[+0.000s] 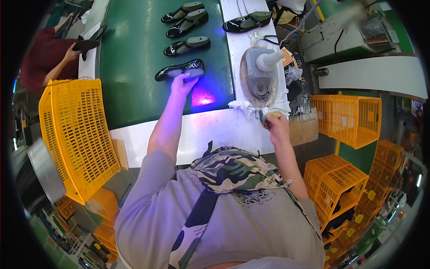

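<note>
My left hand reaches over a green work surface. Its fingers are closed on the heel end of a shiny black shoe, lit by violet light. Beyond that shoe lie several more black shoes with dark lasts inside, among them a strapped one. At the front of a white side table, my right hand pinches something small, mostly hidden by the fingers. White cloth is bunched right by it. Just beyond stands a translucent bottle with a cone-shaped spout, on an oval tray.
Another strapped black shoe and pliers lie on the white table. A yellow crate stands at left; more yellow crates are at right. At far left a person in a dark red top handles a dark shoe.
</note>
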Demonstrator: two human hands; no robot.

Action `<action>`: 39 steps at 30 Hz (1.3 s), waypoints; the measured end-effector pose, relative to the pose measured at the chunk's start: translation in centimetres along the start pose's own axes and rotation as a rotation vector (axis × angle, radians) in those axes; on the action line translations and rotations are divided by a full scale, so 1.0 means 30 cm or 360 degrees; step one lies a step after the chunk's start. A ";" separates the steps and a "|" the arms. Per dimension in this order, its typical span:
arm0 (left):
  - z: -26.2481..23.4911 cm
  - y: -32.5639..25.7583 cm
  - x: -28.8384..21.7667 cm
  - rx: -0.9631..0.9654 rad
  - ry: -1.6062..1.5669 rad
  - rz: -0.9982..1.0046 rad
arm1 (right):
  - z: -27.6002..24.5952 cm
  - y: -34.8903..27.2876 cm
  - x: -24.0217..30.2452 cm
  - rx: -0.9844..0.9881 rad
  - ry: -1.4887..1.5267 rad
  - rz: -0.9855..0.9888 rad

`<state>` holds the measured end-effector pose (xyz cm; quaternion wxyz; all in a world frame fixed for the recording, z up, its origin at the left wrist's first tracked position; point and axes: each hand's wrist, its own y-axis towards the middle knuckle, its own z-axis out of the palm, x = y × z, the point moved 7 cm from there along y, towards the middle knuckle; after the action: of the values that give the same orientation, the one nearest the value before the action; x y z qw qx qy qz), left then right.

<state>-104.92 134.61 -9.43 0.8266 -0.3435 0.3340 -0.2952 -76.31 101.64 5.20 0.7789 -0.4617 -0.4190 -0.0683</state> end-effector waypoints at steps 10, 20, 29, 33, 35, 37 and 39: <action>0.145 -0.722 -0.053 0.1142 0.0329 0.0552 | 0.193 0.063 0.156 0.0391 -0.0318 -0.0180; 0.253 -1.154 0.105 0.0701 0.3174 0.2320 | 0.619 -0.061 0.249 0.1037 -0.0658 -0.0564; 0.195 -1.223 0.090 0.0549 0.1738 0.1564 | 0.701 -0.169 0.162 0.1382 -0.0467 -0.0034; 0.299 -1.357 0.112 0.0482 0.2305 0.2154 | 0.744 -0.246 0.204 0.1591 -0.0331 0.0045; 0.274 -1.352 0.122 0.0324 0.2442 0.2033 | 0.770 -0.272 0.242 0.1656 -0.0394 -0.0058; 0.235 -1.327 0.128 0.0202 0.2572 0.1731 | 0.799 -0.317 0.300 0.1778 -0.0477 -0.0243; 0.195 -1.302 0.127 0.0276 0.2597 0.1454 | 0.828 -0.353 0.343 0.1814 -0.0444 -0.0344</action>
<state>-108.30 111.01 22.29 0.3954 0.1969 0.8897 -0.1155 -89.60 117.84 25.10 0.8301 0.0698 -0.5326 0.1498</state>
